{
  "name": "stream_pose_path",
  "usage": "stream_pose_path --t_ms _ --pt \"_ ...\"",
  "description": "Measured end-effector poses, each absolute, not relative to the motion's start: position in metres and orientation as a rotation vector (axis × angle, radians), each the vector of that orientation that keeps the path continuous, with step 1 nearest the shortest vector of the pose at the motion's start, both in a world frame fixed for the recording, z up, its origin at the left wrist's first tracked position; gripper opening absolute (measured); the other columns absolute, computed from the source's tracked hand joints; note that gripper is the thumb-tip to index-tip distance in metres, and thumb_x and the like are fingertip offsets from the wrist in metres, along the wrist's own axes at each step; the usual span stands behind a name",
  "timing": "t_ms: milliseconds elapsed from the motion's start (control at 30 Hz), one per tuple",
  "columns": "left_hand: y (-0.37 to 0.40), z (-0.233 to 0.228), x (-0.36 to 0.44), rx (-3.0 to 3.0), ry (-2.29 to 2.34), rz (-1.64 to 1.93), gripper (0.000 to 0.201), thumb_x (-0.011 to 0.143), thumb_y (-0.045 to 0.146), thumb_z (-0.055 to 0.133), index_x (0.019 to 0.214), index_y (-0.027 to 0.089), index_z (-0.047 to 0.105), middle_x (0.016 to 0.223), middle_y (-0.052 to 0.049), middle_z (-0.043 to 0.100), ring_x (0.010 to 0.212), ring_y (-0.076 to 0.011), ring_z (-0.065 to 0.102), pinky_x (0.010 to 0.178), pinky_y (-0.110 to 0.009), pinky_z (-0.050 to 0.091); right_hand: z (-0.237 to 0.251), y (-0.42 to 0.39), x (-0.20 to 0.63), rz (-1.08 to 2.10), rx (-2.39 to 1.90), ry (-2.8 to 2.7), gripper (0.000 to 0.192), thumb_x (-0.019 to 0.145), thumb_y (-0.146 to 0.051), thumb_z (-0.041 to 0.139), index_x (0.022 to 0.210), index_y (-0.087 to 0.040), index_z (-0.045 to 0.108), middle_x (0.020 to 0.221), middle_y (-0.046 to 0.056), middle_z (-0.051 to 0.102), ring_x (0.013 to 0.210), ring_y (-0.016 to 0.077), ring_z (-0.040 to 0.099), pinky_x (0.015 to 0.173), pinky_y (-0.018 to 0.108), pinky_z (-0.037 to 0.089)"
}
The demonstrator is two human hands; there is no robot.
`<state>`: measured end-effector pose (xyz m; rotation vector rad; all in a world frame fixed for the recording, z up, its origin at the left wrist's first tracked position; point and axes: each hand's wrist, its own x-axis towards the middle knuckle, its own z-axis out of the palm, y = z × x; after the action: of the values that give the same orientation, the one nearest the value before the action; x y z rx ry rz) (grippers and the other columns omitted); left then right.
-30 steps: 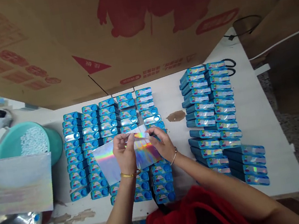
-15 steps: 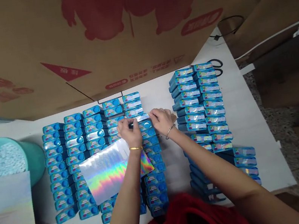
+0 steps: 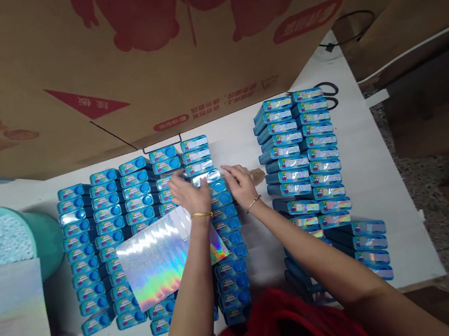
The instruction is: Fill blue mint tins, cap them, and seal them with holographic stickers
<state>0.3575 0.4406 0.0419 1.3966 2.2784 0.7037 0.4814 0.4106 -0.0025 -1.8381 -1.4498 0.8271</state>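
Several small blue boxes stand in rows on the white table. On one box [image 3: 214,175] in the middle column lies a shiny label strip [image 3: 205,177]. My left hand [image 3: 192,195] is open over that box, fingers stretched toward the left and its thumb near the strip. Just right of the box's end, my right hand [image 3: 241,184] has thumb and forefinger closed together; a small pale bit shows at the tips, too small to name. Under my left wrist, a rainbow-shiny sticker sheet [image 3: 151,260] rests across the boxes.
A large brown carton [image 3: 209,78] walls off the back. To the right stand two columns of blue boxes with shiny labels [image 3: 321,154], with black scissors handles [image 3: 329,96] behind. A teal bucket [image 3: 46,232] of white pieces and another shiny sheet [image 3: 10,313] are at the left.
My left hand has opened its fingers and shifted slightly left, uncovering the strip on the box. My right hand remains by the box's end. The view has shifted slightly.
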Motion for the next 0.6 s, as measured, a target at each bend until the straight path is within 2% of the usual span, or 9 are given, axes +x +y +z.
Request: stream_pose_path --t_ms 100,200,267,367,433,500,600 --pt "0.442 0.042 0.359 1.384 2.280 0.692 0.053 0.063 0.025 0.076 0.107 0.021 0.046 0.114 -0.012 0.050 0.113 -0.0350 0.045 0.095 -0.054 0.034 -0.007 0.400 0.480 0.844 -1.823 -1.545 0.040 0.099 -0.040 0.034 0.124 -0.026 0.062 0.104 0.005 0.064 0.097 0.0208 0.051 0.089 0.037 0.033" --pt "0.443 0.042 0.362 1.364 2.286 0.657 0.052 0.063 0.021 0.075 0.107 0.021 0.048 0.114 -0.012 0.051 0.112 -0.0344 0.047 0.094 -0.054 0.034 -0.007 0.399 0.486 0.837 -1.856 -1.705 0.042 0.099 -0.044 0.033 0.121 -0.027 0.064 0.105 0.006 0.064 0.100 0.0228 0.048 0.090 0.040 0.031" --pt "0.444 0.042 0.357 1.342 2.234 0.687 0.042 0.067 0.017 0.070 0.104 0.020 0.051 0.108 -0.010 0.055 0.106 -0.0305 0.051 0.093 -0.051 0.036 0.002 0.402 0.488 0.752 -1.899 -1.781 0.044 0.098 -0.046 0.034 0.122 -0.025 0.063 0.111 0.009 0.063 0.104 0.0259 0.046 0.091 0.043 0.030" --pt "0.440 0.044 0.329 1.344 2.000 0.863 0.018 0.078 0.014 0.056 0.095 0.019 0.055 0.092 -0.006 0.060 0.088 -0.0211 0.058 0.087 -0.039 0.042 0.031 0.400 0.476 0.550 -1.871 -1.840 0.047 0.097 -0.045 0.036 0.134 -0.020 0.054 0.124 0.013 0.056 0.111 0.0286 0.043 0.093 0.044 0.029" --pt "0.430 0.049 0.297 1.433 1.833 0.959 0.013 0.084 0.018 0.049 0.094 0.019 0.057 0.089 -0.006 0.063 0.084 -0.0185 0.060 0.081 -0.033 0.044 0.052 0.391 0.456 0.517 -1.743 -1.967 0.046 0.097 -0.043 0.037 0.135 -0.020 0.053 0.123 0.013 0.056 0.110 0.0280 0.043 0.093 0.042 0.029" --pt "0.415 0.057 0.263 1.610 1.772 0.937 0.017 0.088 0.023 0.046 0.096 0.019 0.060 0.093 -0.007 0.064 0.088 -0.0192 0.060 0.081 -0.032 0.044 0.064 0.379 0.429 0.561 -1.598 -2.149 0.043 0.098 -0.040 0.037 0.133 -0.022 0.054 0.116 0.011 0.059 0.105 0.0266 0.045 0.089 0.041 0.031" --pt "0.389 0.067 0.223 1.953 1.818 0.656 0.022 0.089 0.026 0.046 0.100 0.019 0.064 0.096 -0.009 0.065 0.093 -0.0235 0.058 0.085 -0.036 0.042 0.060 0.361 0.393 0.631 -1.480 -2.365 0.040 0.099 -0.034 0.037 0.134 -0.022 0.052 0.108 0.011 0.062 0.098 0.0248 0.047 0.084 0.040 0.033"
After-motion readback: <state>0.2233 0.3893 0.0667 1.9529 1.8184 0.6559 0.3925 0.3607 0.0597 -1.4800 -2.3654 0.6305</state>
